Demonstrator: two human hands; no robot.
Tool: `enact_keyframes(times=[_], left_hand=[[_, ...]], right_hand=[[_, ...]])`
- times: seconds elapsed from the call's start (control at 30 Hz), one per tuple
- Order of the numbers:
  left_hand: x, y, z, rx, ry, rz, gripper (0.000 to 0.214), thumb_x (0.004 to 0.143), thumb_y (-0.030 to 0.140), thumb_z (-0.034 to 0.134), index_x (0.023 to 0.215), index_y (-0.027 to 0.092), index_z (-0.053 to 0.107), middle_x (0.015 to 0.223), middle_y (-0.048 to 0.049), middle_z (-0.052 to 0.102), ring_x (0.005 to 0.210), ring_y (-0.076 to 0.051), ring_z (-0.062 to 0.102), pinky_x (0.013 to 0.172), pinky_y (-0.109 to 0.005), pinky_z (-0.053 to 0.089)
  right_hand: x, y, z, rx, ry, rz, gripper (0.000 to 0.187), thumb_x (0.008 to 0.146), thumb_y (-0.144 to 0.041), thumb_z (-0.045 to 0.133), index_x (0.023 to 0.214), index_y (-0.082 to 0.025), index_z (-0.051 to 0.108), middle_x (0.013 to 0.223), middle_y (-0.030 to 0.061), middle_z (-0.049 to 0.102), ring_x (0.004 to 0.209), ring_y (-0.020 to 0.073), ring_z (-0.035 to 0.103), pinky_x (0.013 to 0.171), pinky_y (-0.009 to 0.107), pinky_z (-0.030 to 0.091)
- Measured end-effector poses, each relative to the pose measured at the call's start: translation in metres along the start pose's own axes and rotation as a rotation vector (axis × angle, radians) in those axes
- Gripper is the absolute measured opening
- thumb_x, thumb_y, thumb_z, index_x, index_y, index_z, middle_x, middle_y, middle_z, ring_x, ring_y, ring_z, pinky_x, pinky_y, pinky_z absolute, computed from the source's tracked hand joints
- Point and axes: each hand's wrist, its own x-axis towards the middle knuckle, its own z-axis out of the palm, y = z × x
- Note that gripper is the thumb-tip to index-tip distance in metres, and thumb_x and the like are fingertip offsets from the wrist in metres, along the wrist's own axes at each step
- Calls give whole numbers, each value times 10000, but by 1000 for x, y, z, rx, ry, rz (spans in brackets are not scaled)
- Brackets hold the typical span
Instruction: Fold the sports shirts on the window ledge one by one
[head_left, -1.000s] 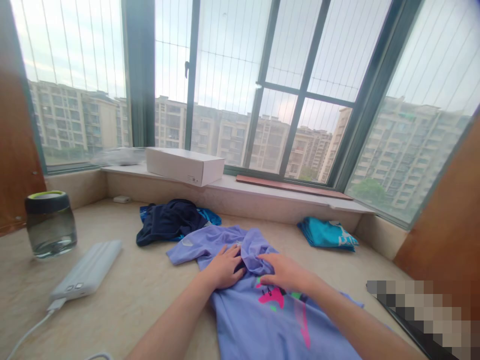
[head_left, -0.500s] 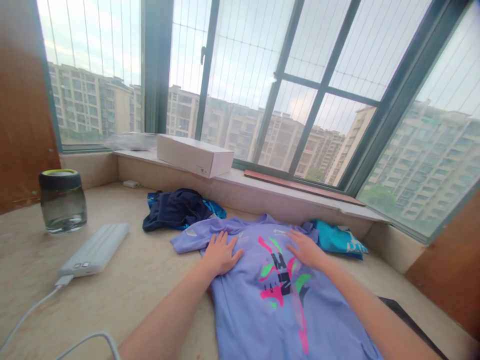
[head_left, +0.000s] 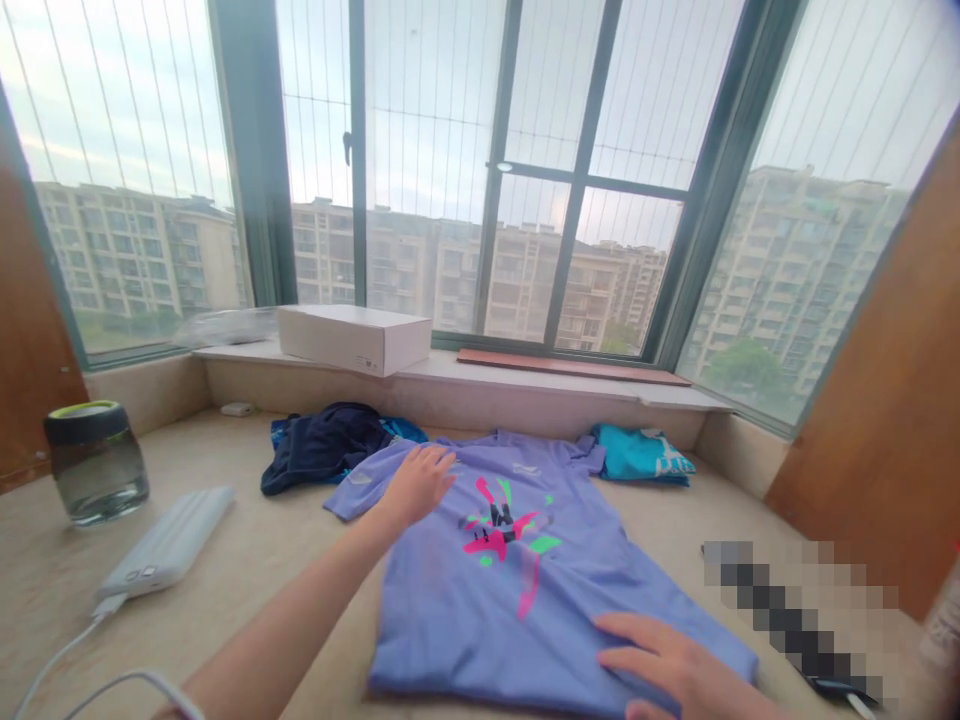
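Note:
A lilac short-sleeved T-shirt [head_left: 442, 610] is spread on the stone counter, its collar towards the window and its hem towards me. Pink, green and black print crosses its chest, creased in the middle. At the shoulder on the left, my left hand [head_left: 420, 487] has its fingers bent together onto the cloth, closed on it. Low on the right side, near the hem, my right hand [head_left: 667, 660] rests on the fabric with its fingers apart. Part of this hand is cut off by the lower edge.
Behind the shirt lie a dark blue bundle of clothing [head_left: 322, 445] and a folded turquoise garment [head_left: 641, 455]. A water bottle [head_left: 97, 470] and a white power bank [head_left: 169, 540] with a cable stand left. A white box [head_left: 330, 338] sits on the sill. A blurred-out dark object [head_left: 787, 610] lies right.
My right hand has moved from the upper chest down towards the hem. My left hand stays by the shoulder, its fingers now bent rather than flat. The camera view has turned and levelled.

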Motion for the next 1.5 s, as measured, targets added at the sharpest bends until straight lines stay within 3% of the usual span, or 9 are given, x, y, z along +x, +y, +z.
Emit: enact_keyframes(times=[0.17,0.37,0.57,0.73,0.87,1.03,1.2,1.3,1.5], left_hand=[[-90,59,-19,-183,-150,264,370,977,463,470,1250,314,669,1149,-71,710,1099,-273,636,1059,-429,451],[-169,76,-26,-269,-317,132,504,902,440,602,1401,448,533,1346,4,649,1220,-281,599,1097,-423,451],[-167,53,-3,-253,-296,77,276,948,316,518,1157,338,697,1302,-15,678,1172,-233,648,1049,-329,500],[-151,49,-8,-355,-75,-45,261,958,365,483,984,261,721,948,-25,769,886,-220,723,823,-291,570],[-108,39,-44,-480,238,-222,398,942,503,485,1015,185,714,899,-50,756,850,-232,706,745,-299,561],[-63,21,-69,-155,354,-283,380,938,399,456,1151,175,677,1023,-101,728,984,-272,681,912,-408,531],[-86,27,-41,50,-5,49,417,933,417,526,1279,217,644,1395,-116,602,1275,-296,565,1120,-451,413],[-105,25,-20,35,-201,66,528,877,439,620,1363,232,597,1455,-122,562,1313,-321,544,1129,-468,415],[-106,5,1,-63,-192,46,301,945,342,503,1118,249,731,1256,-76,704,1173,-281,647,1043,-420,488]], right_hand=[[-36,60,17,14,143,152,364,908,-550,593,1197,-385,740,1408,33,612,1311,340,559,1136,505,427],[-26,69,15,125,273,134,347,948,-495,538,1063,-291,794,1227,82,728,1200,308,640,1111,483,442],[-52,69,-15,178,20,176,538,720,-396,800,1249,-363,710,1502,59,521,1421,352,420,1199,519,281],[-48,74,-21,309,215,149,239,805,-417,682,942,-273,815,1193,81,740,1184,340,631,1105,486,416],[-16,51,-42,395,364,149,391,894,-562,563,850,-229,762,817,25,749,787,250,668,766,348,548],[38,45,-57,125,573,110,343,928,-437,520,1062,-207,736,1041,75,755,992,290,684,913,400,512],[50,66,-37,-65,363,98,459,872,-393,597,1295,-226,656,1359,96,646,1275,296,573,1118,436,395],[36,86,-27,-76,270,143,502,838,-441,646,1296,-237,666,1368,95,642,1282,313,566,1125,460,388],[26,110,-20,-155,300,211,358,896,-398,573,1142,-209,753,1319,128,665,1229,304,596,1086,453,424]])
